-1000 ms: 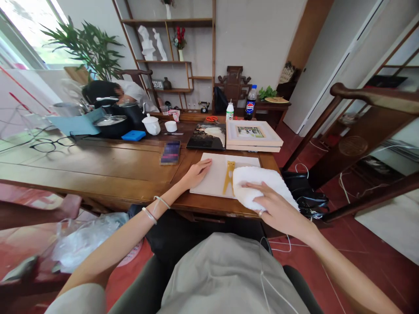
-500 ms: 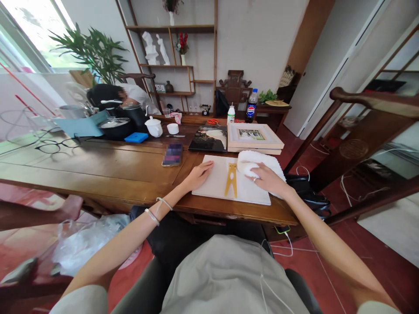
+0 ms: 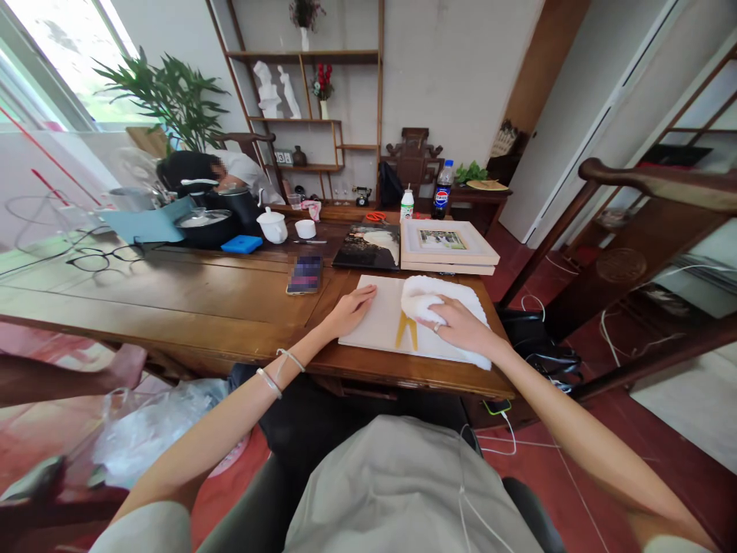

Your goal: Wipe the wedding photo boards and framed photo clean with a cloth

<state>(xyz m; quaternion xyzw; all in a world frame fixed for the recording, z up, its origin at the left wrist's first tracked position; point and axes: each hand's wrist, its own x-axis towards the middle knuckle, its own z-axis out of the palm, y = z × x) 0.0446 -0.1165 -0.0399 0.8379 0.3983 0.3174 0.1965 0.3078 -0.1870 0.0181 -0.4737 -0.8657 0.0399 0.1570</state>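
A flat white board [image 3: 377, 319], the back of a picture frame with a gold stand [image 3: 406, 331], lies on the wooden table [image 3: 190, 296] in front of me. My left hand [image 3: 348, 307] rests flat on the board's left edge, fingers stretched out. My right hand [image 3: 461, 326] presses a white cloth [image 3: 429, 303] onto the board, fingers curled over it; the cloth covers the top of the gold stand.
A stack of framed pictures [image 3: 446, 246] and a dark photo print [image 3: 368, 246] lie just beyond the board. A phone [image 3: 305, 274], glasses [image 3: 97, 257], a teapot [image 3: 272, 225], pots and bottles [image 3: 441, 188] stand on the table. Another person [image 3: 201, 165] sits at the far left.
My right hand has swept the cloth from the board's near right corner up to the far side, then left over the gold stand. The left hand has stayed put.
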